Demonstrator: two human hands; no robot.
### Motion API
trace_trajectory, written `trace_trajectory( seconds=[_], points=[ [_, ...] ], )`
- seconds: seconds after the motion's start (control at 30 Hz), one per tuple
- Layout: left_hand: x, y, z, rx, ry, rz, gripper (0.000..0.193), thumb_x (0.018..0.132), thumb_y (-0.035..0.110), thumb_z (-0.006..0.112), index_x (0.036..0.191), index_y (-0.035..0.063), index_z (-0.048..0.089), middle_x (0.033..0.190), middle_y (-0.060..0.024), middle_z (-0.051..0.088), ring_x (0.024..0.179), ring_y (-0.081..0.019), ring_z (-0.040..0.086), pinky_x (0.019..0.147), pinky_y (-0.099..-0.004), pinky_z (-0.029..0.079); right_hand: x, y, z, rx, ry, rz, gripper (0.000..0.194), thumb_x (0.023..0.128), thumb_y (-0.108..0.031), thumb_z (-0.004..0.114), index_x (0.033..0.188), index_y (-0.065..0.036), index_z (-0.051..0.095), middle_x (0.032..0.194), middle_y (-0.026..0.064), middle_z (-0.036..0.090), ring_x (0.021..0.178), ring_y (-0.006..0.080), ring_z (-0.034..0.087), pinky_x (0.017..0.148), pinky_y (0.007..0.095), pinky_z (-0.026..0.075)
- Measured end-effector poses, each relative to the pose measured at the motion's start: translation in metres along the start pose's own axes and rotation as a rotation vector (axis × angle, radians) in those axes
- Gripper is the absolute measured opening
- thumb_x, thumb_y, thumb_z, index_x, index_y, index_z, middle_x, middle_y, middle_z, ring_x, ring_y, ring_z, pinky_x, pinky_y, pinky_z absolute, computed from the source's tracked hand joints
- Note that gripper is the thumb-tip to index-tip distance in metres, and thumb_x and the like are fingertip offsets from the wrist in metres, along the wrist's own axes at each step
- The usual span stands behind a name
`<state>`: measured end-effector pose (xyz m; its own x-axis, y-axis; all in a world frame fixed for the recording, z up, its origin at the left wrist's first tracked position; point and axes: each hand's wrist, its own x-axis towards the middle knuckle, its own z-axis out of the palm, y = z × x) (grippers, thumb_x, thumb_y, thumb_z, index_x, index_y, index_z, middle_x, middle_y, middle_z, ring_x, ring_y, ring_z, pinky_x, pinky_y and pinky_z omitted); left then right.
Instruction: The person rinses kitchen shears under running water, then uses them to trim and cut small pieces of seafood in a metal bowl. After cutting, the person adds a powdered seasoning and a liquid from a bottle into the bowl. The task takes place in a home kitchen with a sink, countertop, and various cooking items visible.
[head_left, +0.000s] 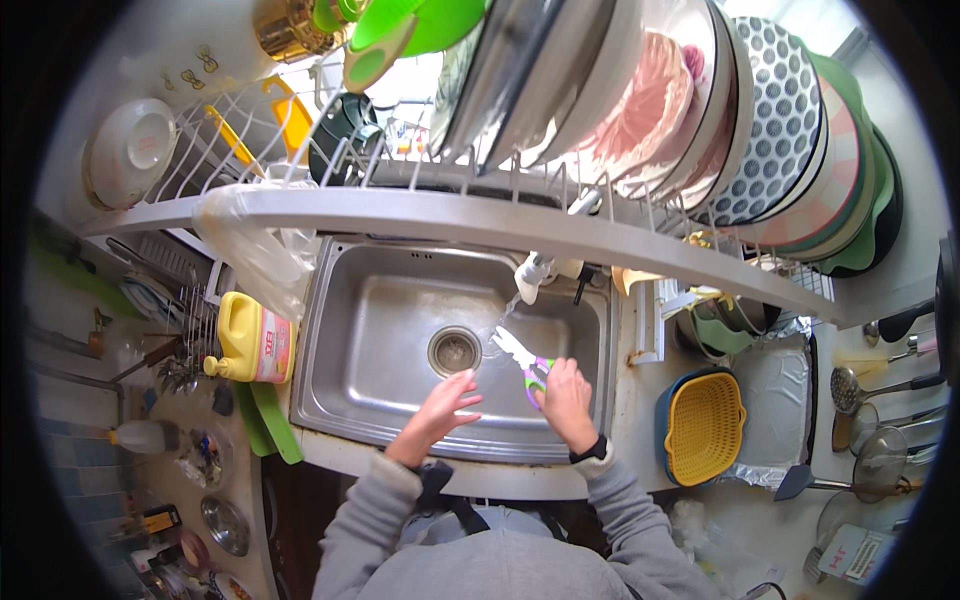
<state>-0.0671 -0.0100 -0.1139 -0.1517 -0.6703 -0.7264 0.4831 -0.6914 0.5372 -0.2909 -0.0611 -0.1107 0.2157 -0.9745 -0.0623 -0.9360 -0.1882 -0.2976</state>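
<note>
My right hand (566, 397) grips a pair of kitchen scissors (534, 367) by their purple and green handles, over the right part of the stainless steel sink (375, 390). The metal blades point up and left, beneath the white faucet (531, 277). A thin stream of water falls from the faucet beside the blade tips. My left hand (444, 411) is empty, its fingers apart, just below the round drain (454, 352) in the view. The two hands do not touch.
A white dish rack (420, 206) filled with plates crosses above the sink. Left of the sink stands a yellow detergent jug (238, 337), with a plastic bag (262, 247) hanging above it. At right are a yellow basket (705, 427) and a foil-lined tray (772, 405).
</note>
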Motion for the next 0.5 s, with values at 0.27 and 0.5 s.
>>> trace_trajectory(
  seconds=[0.27,0.5],
  points=[
    [-0.075,0.066,-0.013,0.105,0.062,0.244,0.055,0.100,0.029,0.050,0.143,-0.0006,0.033,0.131,-0.0166,0.049,0.119,-0.0304,0.055,0.095,-0.0444,0.050,0.021,-0.008,0.008,0.011,0.056,-0.004,0.044,0.069,-0.018,0.079,0.097,0.002,0.051,0.094,0.0190,0.057,0.081,0.0354,0.065,0.065,0.0430,0.054],
    [-0.015,0.087,0.012,-0.037,0.037,0.278,0.047,0.100,0.027,0.050,0.136,-0.0015,0.041,0.130,-0.0189,0.050,0.117,-0.0325,0.056,0.093,-0.0458,0.051,0.035,0.008,0.009,0.691,-0.504,0.271,0.035,0.082,-0.031,0.070,0.085,0.003,0.061,0.075,0.0111,0.063,0.070,0.0196,0.065,0.058,0.0332,0.051]
  ],
)
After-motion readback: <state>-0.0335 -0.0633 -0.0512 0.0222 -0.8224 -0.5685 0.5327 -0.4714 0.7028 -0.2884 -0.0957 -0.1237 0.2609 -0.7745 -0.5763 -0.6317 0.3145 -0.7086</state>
